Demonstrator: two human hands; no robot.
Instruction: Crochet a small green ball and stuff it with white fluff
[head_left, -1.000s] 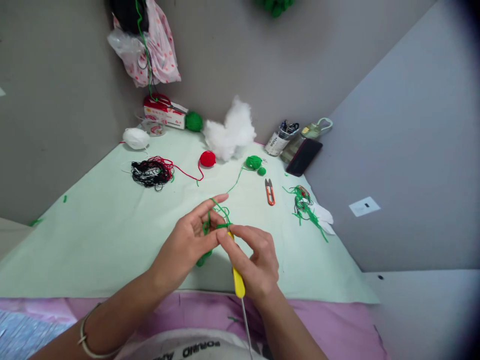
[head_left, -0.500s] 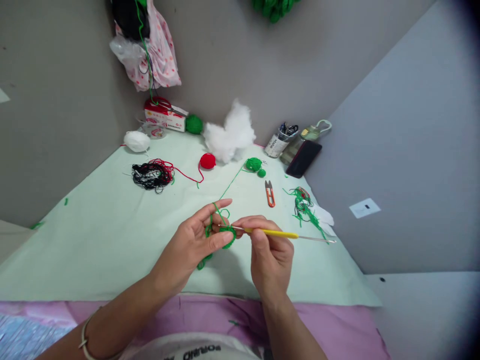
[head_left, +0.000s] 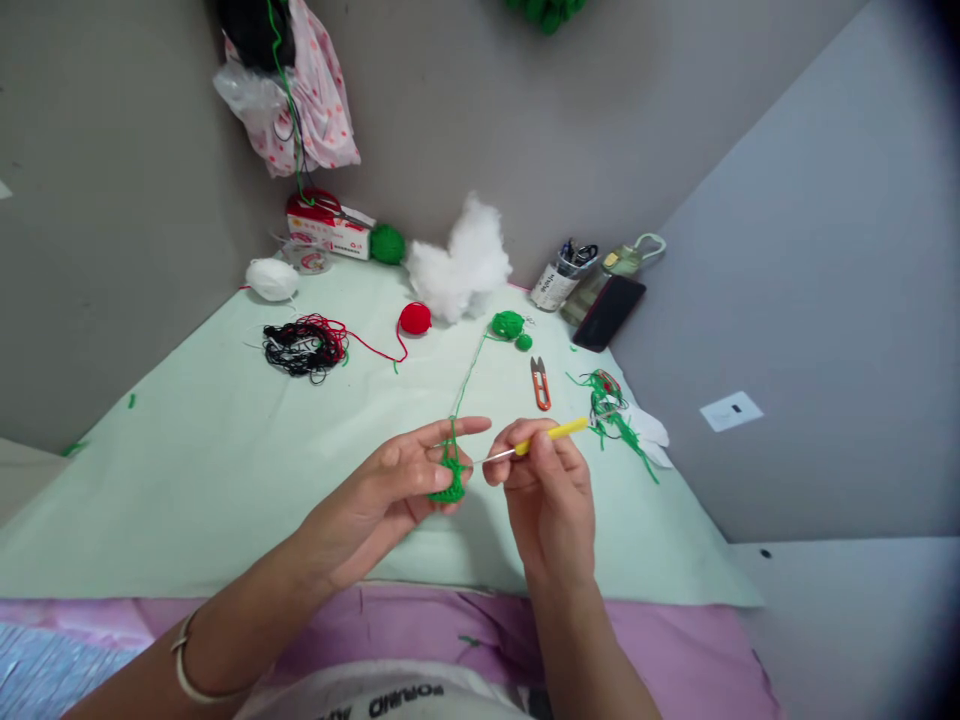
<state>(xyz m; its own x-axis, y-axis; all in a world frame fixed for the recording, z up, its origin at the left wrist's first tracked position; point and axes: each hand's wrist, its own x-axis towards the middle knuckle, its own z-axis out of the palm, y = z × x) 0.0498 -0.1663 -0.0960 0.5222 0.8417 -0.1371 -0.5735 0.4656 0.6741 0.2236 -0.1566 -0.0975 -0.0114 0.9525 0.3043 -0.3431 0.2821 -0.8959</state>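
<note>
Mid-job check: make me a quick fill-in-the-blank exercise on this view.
1. The right hand grips a hook whose handle is colored ____.
2. The left hand holds a crocheted piece colored ____.
3. The arm with the bangle is the ____ one.
4. A strand runs from the tangled yarn to a ball colored ____.

Missing words: yellow; green; left; red.
</note>
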